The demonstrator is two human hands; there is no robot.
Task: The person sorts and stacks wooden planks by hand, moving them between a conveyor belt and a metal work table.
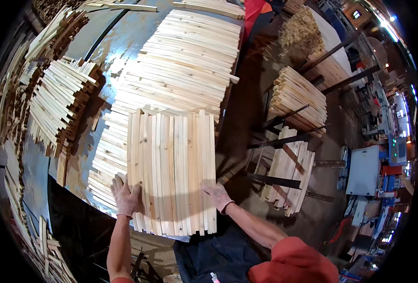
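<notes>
A layer of pale wooden strips (pixel 164 155) lies side by side in front of me, their ends toward me. It rests across a wide spread of more strips (pixel 180 61) that run crosswise underneath. My left hand (pixel 125 194), in a light knitted glove, is at the near left edge of the layer, its fingers stretched out and apart and its thumb against the outer strip. At the near right edge, my gloved right hand (pixel 217 195) has its fingers bent over the outermost strips. The undersides of the strips are hidden.
Stacked strips (pixel 63 99) stand on the metal table (pixel 84 37) to the left, with loose strips beyond. On the right, dark metal rack arms (pixel 275 180) bear wood bundles (pixel 291 170). Farther right is a grey machine cabinet (pixel 362 170).
</notes>
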